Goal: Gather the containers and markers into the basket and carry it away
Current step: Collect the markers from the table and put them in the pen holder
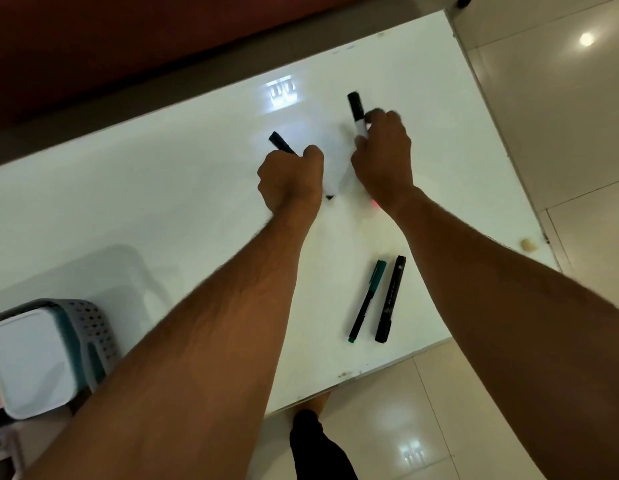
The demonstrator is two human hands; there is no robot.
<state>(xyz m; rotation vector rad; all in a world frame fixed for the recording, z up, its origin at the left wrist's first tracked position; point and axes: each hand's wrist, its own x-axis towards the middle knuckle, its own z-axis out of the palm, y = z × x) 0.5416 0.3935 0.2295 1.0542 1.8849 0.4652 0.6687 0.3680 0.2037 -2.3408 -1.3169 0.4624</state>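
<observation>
Hands (pixel 290 174) (both fisted) grip 2 cylindrical markers (pixel 356 110).

1. My left hand (pixel 290 178) and right hand (pixel 382 157) each grip a marker at the table's (pixel 162 202) middle.
2. Two pens (pixel 379 299) lie side by side nearer me, right.
3. The basket (pixel 90 327), holding a container (pixel 31 362), stands near left.

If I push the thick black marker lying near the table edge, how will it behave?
The thick black marker looks round and stiff, so it would probably roll sideways, toward the green pen or off the glossy table. It seems light; a small push should move it.
</observation>
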